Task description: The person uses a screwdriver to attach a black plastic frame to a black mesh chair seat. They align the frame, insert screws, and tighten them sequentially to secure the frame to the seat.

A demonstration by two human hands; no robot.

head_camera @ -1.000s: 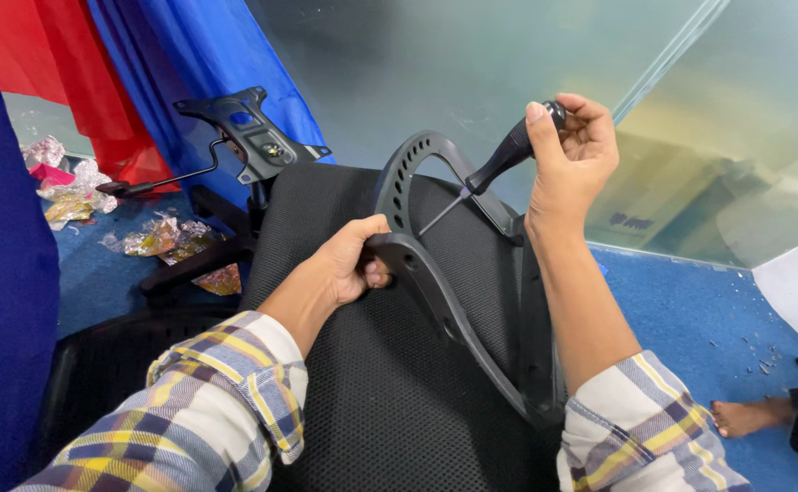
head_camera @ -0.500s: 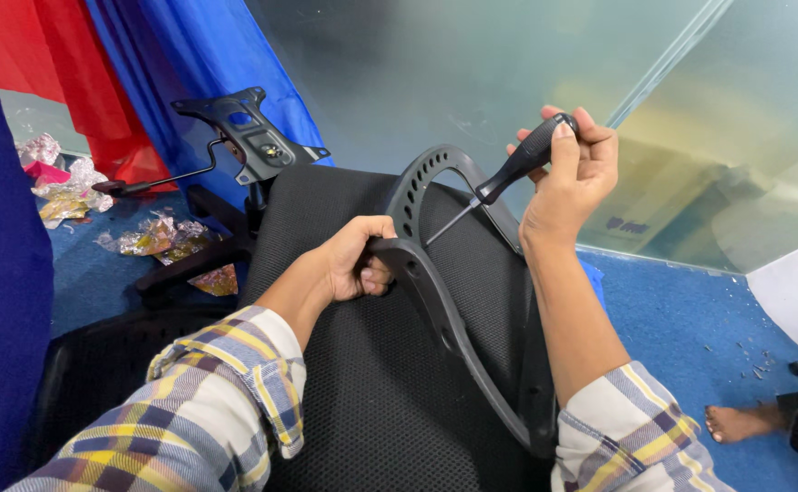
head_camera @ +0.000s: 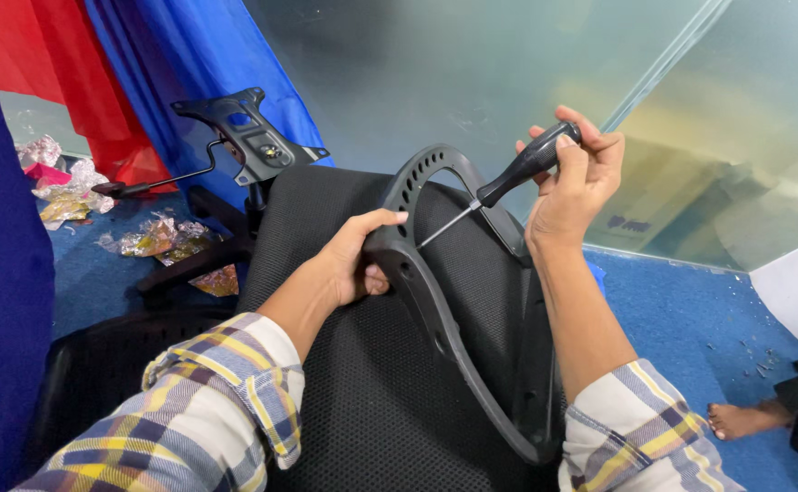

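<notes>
Both hands are working at the chair back: my left hand [head_camera: 355, 264] is clenching the left side of the curved black plastic frame [head_camera: 435, 310], thumb on top, fingers wrapped underneath. My right hand [head_camera: 576, 178] is gripping a black-handled screwdriver [head_camera: 508, 182], its handle pointing toward two o'clock and its thin metal shaft slanting down toward eight o'clock, the tip touching the frame just beside my left thumb. I am seeing the frame as a matte black arch, perforated with small round holes along its top curve, running down to a narrow loop at five o'clock. It is lying on the black mesh backrest [head_camera: 362, 401] at the middle of the view. At ten o'clock a black chair mechanism plate [head_camera: 244, 132] with a lever is standing on the blue carpet [head_camera: 681, 319], crumpled foil wrappers [head_camera: 157, 239] nearby.
</notes>
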